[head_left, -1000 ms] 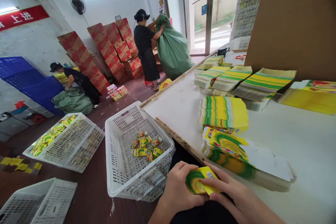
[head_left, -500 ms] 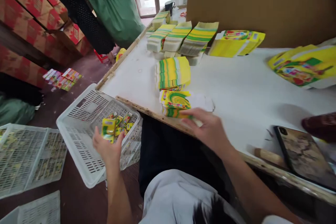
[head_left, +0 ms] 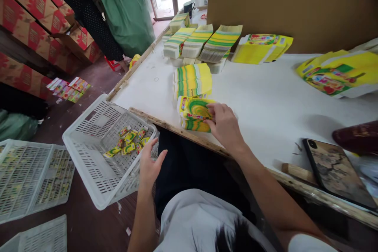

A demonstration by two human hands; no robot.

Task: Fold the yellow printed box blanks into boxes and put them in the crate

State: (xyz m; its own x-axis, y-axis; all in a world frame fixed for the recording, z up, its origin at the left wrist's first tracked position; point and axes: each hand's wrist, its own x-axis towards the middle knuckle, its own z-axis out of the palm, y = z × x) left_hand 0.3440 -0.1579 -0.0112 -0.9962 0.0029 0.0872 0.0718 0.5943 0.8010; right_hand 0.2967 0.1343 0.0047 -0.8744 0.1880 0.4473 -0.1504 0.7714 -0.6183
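My right hand (head_left: 225, 129) pinches the right end of the top small yellow-and-green printed carton (head_left: 191, 107), which lies on a low stack at the table's near edge. Beneath it, more flat cartons (head_left: 196, 125) show their green and yellow edges. My left hand (head_left: 150, 165) is empty, thumb and fingers apart, beside the right rim of a white plastic basket (head_left: 85, 161). Inside that basket lie several small yellow boxes (head_left: 130, 137). Just beyond the carton under my right hand is a larger bundle of flat cartons (head_left: 192, 80).
Carton stacks (head_left: 223, 41) line the back of the white table (head_left: 251, 94) before a brown board (head_left: 289, 8). A phone (head_left: 336, 171) and a wooden block (head_left: 298, 172) lie at right. More crates (head_left: 29, 177) stand on the floor. A person holds a green sack (head_left: 124, 12).
The yellow box that was in my left hand is now in the basket, and that hand has moved right, towards me. My right hand has closed on the stack's top carton.
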